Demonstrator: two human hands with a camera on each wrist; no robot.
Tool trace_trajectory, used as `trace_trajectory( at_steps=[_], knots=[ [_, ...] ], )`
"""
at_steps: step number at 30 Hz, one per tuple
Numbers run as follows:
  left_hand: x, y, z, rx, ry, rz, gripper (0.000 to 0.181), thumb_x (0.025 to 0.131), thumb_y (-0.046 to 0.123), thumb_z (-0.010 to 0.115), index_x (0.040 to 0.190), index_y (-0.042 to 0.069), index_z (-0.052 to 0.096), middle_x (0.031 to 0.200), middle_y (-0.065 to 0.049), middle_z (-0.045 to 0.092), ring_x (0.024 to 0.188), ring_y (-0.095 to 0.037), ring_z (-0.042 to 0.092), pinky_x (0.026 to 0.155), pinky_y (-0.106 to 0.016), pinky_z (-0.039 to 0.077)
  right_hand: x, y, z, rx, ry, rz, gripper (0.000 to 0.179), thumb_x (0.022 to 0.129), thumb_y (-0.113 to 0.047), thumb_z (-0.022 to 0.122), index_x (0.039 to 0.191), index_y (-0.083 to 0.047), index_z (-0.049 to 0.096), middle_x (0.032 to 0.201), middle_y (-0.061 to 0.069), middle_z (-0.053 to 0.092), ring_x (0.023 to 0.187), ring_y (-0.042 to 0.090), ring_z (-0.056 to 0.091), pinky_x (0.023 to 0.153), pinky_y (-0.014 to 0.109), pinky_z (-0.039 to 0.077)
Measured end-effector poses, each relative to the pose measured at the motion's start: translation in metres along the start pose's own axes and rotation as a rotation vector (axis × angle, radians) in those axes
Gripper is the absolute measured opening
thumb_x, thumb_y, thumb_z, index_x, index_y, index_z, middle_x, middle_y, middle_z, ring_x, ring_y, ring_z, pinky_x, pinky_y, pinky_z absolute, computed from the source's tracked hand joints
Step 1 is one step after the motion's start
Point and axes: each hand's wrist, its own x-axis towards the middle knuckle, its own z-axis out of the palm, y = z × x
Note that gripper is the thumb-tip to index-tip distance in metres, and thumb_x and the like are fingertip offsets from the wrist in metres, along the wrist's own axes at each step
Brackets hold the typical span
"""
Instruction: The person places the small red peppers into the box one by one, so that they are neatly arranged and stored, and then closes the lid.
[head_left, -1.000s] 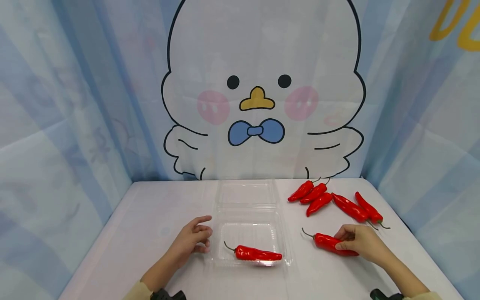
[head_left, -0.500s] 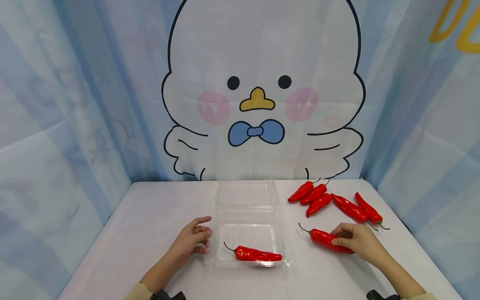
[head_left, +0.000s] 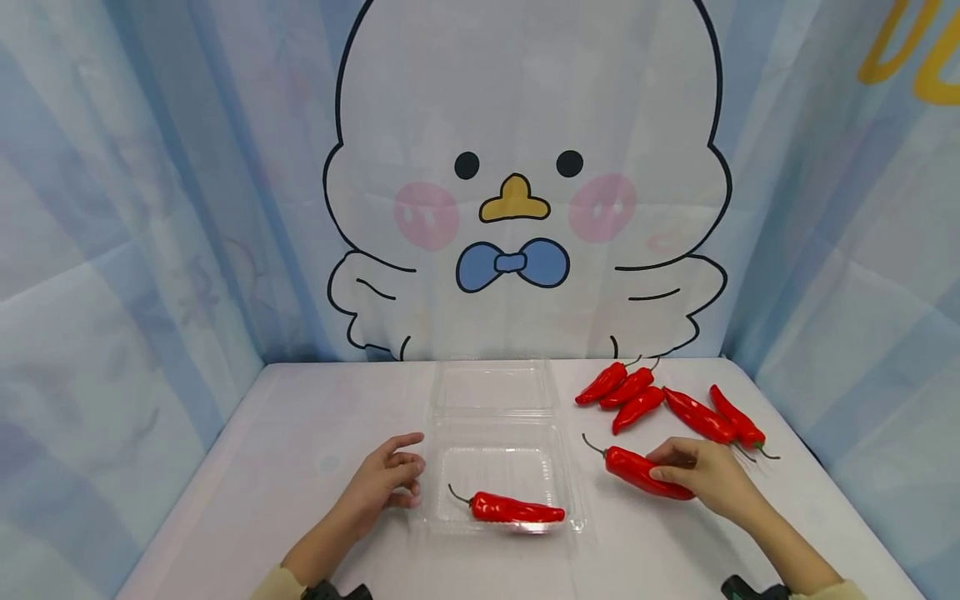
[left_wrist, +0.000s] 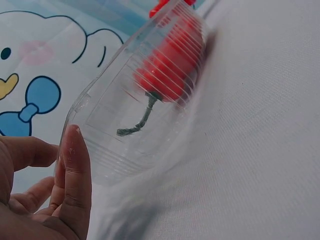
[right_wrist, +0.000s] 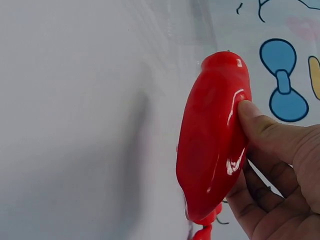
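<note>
A clear plastic clamshell box (head_left: 498, 433) lies with its lid folded back, one red chili pepper (head_left: 517, 507) along the near side of its base. My left hand (head_left: 386, 479) is at the box's left side, fingers loosely bent; the left wrist view puts its fingertips (left_wrist: 75, 145) right at the rim. To the right of the box, my right hand (head_left: 705, 475) pinches another red chili pepper (right_wrist: 215, 140) between thumb and fingers. This pepper's thin stem points left toward the box in the head view, and a shadow lies below the hand.
Several more red chili peppers (head_left: 637, 408) lie on the white-covered table (head_left: 300, 433) at its back right. A pale blue curtain (head_left: 150, 250) with a cartoon bird encloses the back and both sides.
My right hand has moved left and slightly away from me, carrying its chili pepper nearer the box. The left hand, the box and the other peppers stay put.
</note>
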Motion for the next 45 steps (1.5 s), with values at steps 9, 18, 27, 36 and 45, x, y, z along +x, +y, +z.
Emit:
trace_trajectory(
  at_steps=[9, 18, 27, 36, 45],
  knots=[
    [0.000, 0.000, 0.000, -0.012, -0.019, 0.004, 0.056, 0.101, 0.011, 0.064, 0.153, 0.006, 0.043, 0.112, -0.014, 0.063, 0.074, -0.017, 0.061, 0.062, -0.027, 0.058, -0.002, -0.020, -0.001, 0.026, 0.005, -0.028, 0.023, 0.088, -0.018, 0.082, 0.109, -0.011, 0.078, 0.102, 0.004, 0.075, 0.093, 0.019, 0.065, 0.081, 0.041, 0.062],
    [-0.001, 0.001, 0.001, -0.010, -0.008, -0.004, 0.055, 0.101, 0.010, 0.063, 0.153, 0.007, 0.043, 0.112, -0.015, 0.063, 0.073, -0.017, 0.061, 0.062, -0.027, 0.059, 0.001, -0.040, 0.002, 0.072, -0.011, -0.057, 0.022, 0.088, -0.014, 0.081, 0.110, -0.010, 0.077, 0.103, 0.005, 0.075, 0.092, 0.019, 0.065, 0.079, 0.037, 0.062],
    [-0.002, 0.001, 0.001, -0.020, -0.017, 0.000, 0.056, 0.101, 0.010, 0.063, 0.153, 0.005, 0.042, 0.112, -0.015, 0.063, 0.073, -0.016, 0.061, 0.062, -0.028, 0.059, 0.009, -0.058, 0.012, 0.085, -0.014, -0.097, 0.021, 0.087, -0.015, 0.082, 0.107, -0.011, 0.079, 0.099, 0.003, 0.076, 0.090, 0.018, 0.066, 0.079, 0.037, 0.063],
    [-0.001, 0.002, 0.001, -0.019, -0.015, 0.002, 0.055, 0.102, 0.011, 0.063, 0.152, 0.006, 0.043, 0.111, -0.014, 0.063, 0.073, -0.017, 0.061, 0.062, -0.027, 0.059, 0.017, -0.077, 0.027, 0.145, -0.056, -0.123, 0.017, 0.088, -0.014, 0.081, 0.105, -0.013, 0.080, 0.100, 0.003, 0.077, 0.091, 0.018, 0.068, 0.082, 0.040, 0.063],
    [0.001, 0.000, 0.003, -0.029, -0.023, -0.009, 0.056, 0.101, 0.011, 0.063, 0.153, 0.006, 0.042, 0.112, -0.014, 0.063, 0.073, -0.017, 0.062, 0.062, -0.027, 0.059, 0.023, -0.088, 0.047, 0.165, -0.113, -0.221, 0.014, 0.089, -0.014, 0.080, 0.103, -0.015, 0.079, 0.098, 0.000, 0.077, 0.092, 0.017, 0.068, 0.082, 0.037, 0.062]
  ],
)
